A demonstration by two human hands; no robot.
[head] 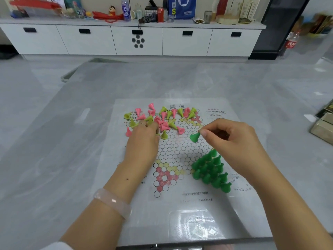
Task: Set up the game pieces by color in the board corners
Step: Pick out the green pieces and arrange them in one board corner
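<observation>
Fingers [204, 132] of the right hand [232, 139] pinch one dark green piece [195, 137] by its tip, base tilted down-left, above the board [180, 150]; the green cluster [210, 170] fills the corner below, nearer this hand.

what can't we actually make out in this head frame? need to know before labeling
- Left hand: fingertips buried in the pink and yellow-green pile; whether it grips a piece is hidden.
- Board: printed text blurred; near edge washed out by glare.
- Green pieces: packed too tightly to count.
- Right hand pinches a green piece; its target hole is unclear.
</observation>
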